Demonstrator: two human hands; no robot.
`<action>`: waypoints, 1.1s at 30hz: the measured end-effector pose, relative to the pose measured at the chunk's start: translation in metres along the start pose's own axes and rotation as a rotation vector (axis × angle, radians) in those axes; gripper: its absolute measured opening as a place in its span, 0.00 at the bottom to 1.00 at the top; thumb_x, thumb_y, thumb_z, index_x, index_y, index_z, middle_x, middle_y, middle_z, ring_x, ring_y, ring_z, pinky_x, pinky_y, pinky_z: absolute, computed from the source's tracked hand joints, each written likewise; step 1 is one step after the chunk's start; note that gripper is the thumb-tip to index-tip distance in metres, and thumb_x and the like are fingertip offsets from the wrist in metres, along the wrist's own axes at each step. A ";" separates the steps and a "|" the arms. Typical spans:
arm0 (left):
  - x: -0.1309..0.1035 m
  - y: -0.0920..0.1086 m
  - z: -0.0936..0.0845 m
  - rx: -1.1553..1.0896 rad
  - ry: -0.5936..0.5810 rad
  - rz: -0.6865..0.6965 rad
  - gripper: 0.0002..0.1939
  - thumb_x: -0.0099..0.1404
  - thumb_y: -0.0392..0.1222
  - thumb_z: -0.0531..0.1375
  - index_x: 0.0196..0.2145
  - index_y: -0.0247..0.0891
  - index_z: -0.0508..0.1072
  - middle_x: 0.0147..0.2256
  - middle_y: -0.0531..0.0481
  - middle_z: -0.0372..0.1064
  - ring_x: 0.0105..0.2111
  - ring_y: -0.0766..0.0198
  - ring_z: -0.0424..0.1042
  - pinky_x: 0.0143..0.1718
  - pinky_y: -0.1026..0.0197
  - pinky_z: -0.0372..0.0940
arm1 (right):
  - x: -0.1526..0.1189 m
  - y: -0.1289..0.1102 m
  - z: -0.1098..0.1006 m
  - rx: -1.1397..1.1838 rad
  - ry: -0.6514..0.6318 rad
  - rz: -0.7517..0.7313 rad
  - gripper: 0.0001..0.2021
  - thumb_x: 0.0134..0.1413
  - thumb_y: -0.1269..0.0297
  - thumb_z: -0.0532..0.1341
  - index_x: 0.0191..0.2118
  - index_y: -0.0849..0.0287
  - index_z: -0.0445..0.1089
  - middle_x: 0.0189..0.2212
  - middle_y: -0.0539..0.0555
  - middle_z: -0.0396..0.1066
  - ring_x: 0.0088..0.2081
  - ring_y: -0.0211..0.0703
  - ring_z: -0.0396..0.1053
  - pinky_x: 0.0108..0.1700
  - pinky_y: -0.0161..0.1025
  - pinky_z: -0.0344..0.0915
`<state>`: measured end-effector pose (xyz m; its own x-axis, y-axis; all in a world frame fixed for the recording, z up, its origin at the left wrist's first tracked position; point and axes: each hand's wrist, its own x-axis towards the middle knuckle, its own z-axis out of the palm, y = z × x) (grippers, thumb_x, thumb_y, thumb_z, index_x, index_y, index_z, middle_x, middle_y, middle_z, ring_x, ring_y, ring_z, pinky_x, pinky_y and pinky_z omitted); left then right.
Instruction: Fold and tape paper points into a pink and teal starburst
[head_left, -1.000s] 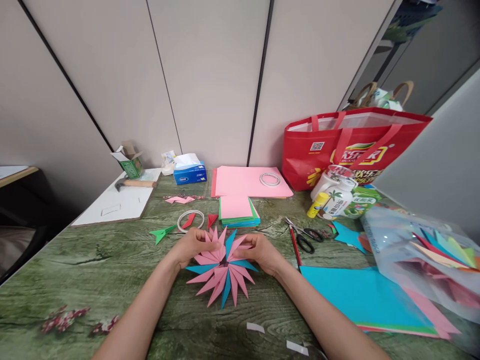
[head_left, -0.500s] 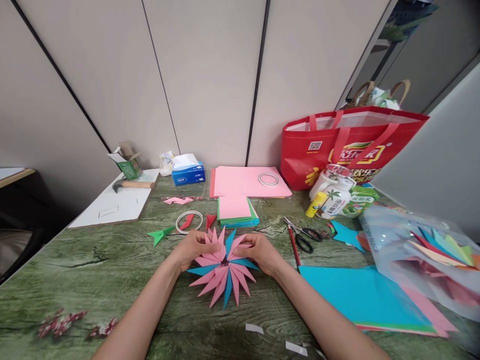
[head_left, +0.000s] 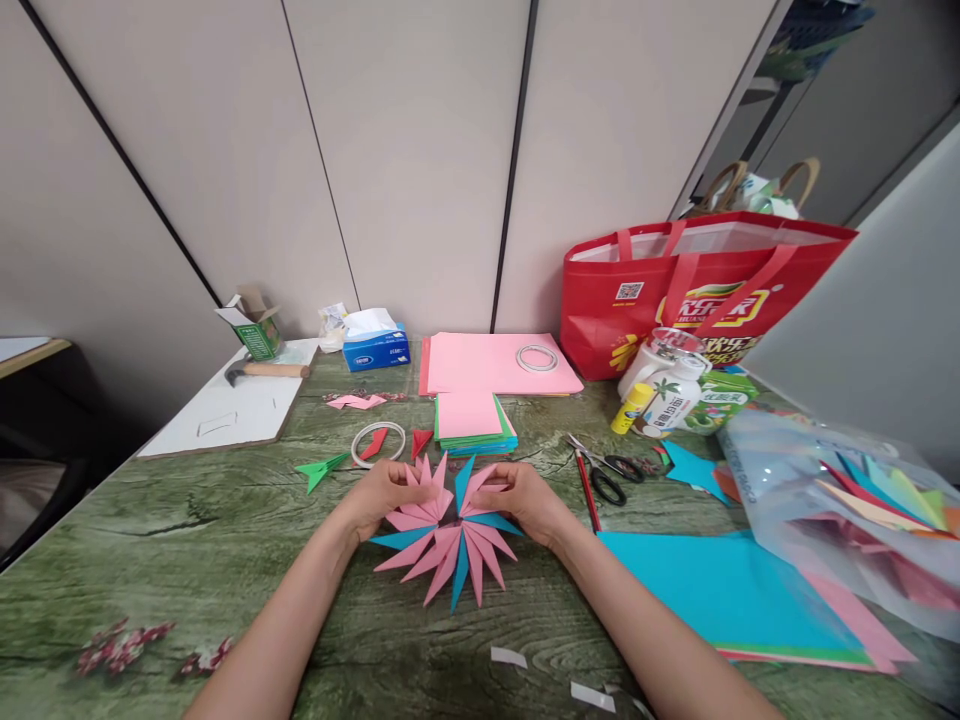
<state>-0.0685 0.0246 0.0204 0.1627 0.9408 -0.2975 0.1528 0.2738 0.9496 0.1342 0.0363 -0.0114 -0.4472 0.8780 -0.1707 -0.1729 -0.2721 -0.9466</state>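
Observation:
A pink and blue folded paper star with many pointed spikes is held low over the green table, near its middle. My left hand pinches pink spikes at its upper left. On the upper right, my right hand grips pink spikes beside a blue one. Between the two hands, a gap shows at the top of the star. Just beyond my left hand lie a roll of white tape, small red folded pieces and a green folded piece.
A stack of small coloured paper squares stands behind the star. To the right are scissors, a red pencil, blue sheets, a glue stick and a red bag. A hammer lies at the back left.
My hands have drawn slightly apart, and the gap at the star's top has widened. Its lower spikes have fanned out a little. The things around it have stayed in place.

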 end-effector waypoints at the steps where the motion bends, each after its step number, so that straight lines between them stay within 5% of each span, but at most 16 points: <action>1: -0.001 0.003 -0.001 -0.010 0.022 -0.004 0.18 0.38 0.46 0.67 0.12 0.33 0.63 0.13 0.59 0.53 0.14 0.76 0.48 0.17 0.68 0.40 | 0.000 -0.001 -0.001 -0.041 0.002 -0.017 0.18 0.24 0.62 0.70 0.28 0.63 0.70 0.24 0.51 0.72 0.26 0.39 0.68 0.32 0.38 0.64; 6: -0.007 0.015 -0.006 -0.071 0.124 0.046 0.17 0.40 0.46 0.67 0.13 0.33 0.64 0.13 0.59 0.54 0.14 0.76 0.49 0.16 0.69 0.42 | -0.002 -0.011 -0.012 -0.469 0.142 -0.113 0.26 0.27 0.62 0.69 0.39 0.61 0.66 0.25 0.51 0.71 0.27 0.42 0.68 0.32 0.39 0.64; 11: -0.008 0.018 -0.001 -0.104 0.099 0.056 0.13 0.42 0.45 0.66 0.17 0.33 0.69 0.16 0.56 0.61 0.15 0.75 0.54 0.16 0.70 0.46 | -0.009 -0.031 -0.017 -0.918 0.369 -0.273 0.21 0.32 0.60 0.67 0.38 0.60 0.68 0.38 0.60 0.70 0.44 0.54 0.65 0.44 0.47 0.60; 13: -0.008 0.019 0.005 -0.101 0.106 0.082 0.13 0.41 0.44 0.67 0.21 0.32 0.71 0.19 0.54 0.65 0.16 0.74 0.57 0.17 0.70 0.49 | -0.008 -0.039 -0.011 -0.757 0.338 -0.302 0.21 0.35 0.59 0.66 0.39 0.61 0.67 0.40 0.61 0.69 0.44 0.53 0.65 0.45 0.46 0.60; 16: -0.006 0.026 0.019 -0.062 0.144 0.137 0.12 0.41 0.44 0.66 0.21 0.33 0.71 0.21 0.52 0.68 0.19 0.71 0.61 0.19 0.68 0.54 | -0.004 -0.042 0.004 -0.345 0.047 -0.184 0.28 0.35 0.59 0.66 0.46 0.60 0.62 0.36 0.57 0.71 0.37 0.46 0.69 0.38 0.42 0.65; 20: 0.001 0.037 0.031 0.142 0.146 0.212 0.13 0.42 0.45 0.65 0.22 0.33 0.73 0.19 0.52 0.68 0.20 0.68 0.63 0.22 0.66 0.57 | 0.004 -0.040 0.016 -0.188 -0.216 -0.106 0.23 0.32 0.62 0.68 0.40 0.62 0.67 0.30 0.52 0.72 0.30 0.40 0.69 0.32 0.36 0.65; 24: -0.003 0.035 0.019 0.322 0.269 0.329 0.16 0.48 0.50 0.60 0.31 0.35 0.73 0.23 0.52 0.68 0.22 0.65 0.65 0.23 0.65 0.57 | 0.011 -0.041 0.003 -0.063 -0.122 -0.017 0.18 0.29 0.65 0.69 0.33 0.64 0.70 0.23 0.49 0.71 0.23 0.35 0.67 0.27 0.33 0.65; 27: -0.022 0.017 0.008 0.420 0.370 0.239 0.17 0.49 0.53 0.58 0.31 0.37 0.72 0.20 0.53 0.68 0.19 0.65 0.65 0.21 0.66 0.55 | 0.012 -0.038 -0.021 0.145 0.030 -0.012 0.17 0.29 0.67 0.69 0.32 0.63 0.70 0.29 0.51 0.73 0.26 0.36 0.70 0.30 0.33 0.67; 33: -0.053 -0.025 0.029 0.568 0.246 0.014 0.16 0.41 0.52 0.62 0.25 0.37 0.72 0.16 0.56 0.65 0.17 0.65 0.63 0.19 0.66 0.50 | 0.011 -0.011 -0.044 0.418 0.145 0.000 0.12 0.31 0.71 0.69 0.28 0.65 0.70 0.28 0.54 0.74 0.29 0.40 0.72 0.38 0.39 0.69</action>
<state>-0.0529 -0.0382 0.0094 -0.0503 0.9806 -0.1895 0.6583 0.1752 0.7320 0.1702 0.0667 -0.0148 -0.3245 0.9160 -0.2358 -0.5263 -0.3820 -0.7596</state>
